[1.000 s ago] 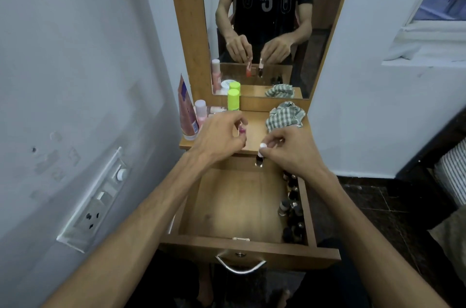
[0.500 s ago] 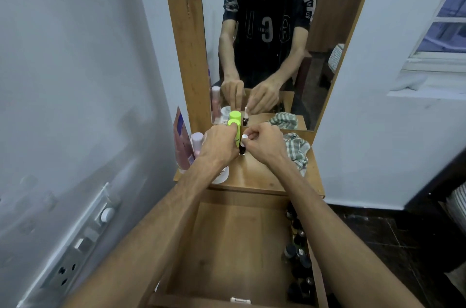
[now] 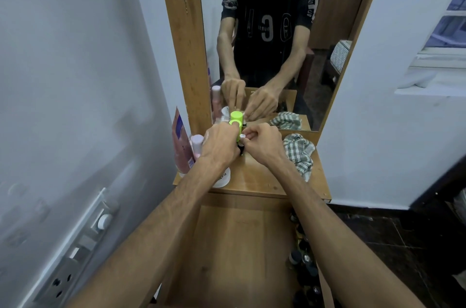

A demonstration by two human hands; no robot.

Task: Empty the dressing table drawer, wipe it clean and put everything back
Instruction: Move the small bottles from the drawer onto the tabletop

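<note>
Both hands are over the back of the dressing table top [image 3: 264, 179], close to the mirror. My right hand [image 3: 263, 145] pinches a small dark bottle with a white cap [image 3: 242, 138], upright, its base at the table top. My left hand [image 3: 220, 144] is curled right beside it, in front of a lime green bottle [image 3: 235, 118]; its fingers point down around a small bottle that the hand hides. Below my forearms the drawer [image 3: 239, 244] stands open with a bare wooden floor. Several small dark bottles [image 3: 302, 259] line the drawer's right side.
A checked cloth [image 3: 298, 154] lies crumpled at the right of the table top. At the left stand a pink tube [image 3: 180, 146], a pink-capped bottle [image 3: 197, 144] and a white jar [image 3: 224, 178]. A wall [image 3: 75, 106] with a socket panel [image 3: 75, 252] is close on the left.
Both hands rose from the drawer's front edge to the back of the table top, carrying their small bottles. The view tilted up towards the mirror.
</note>
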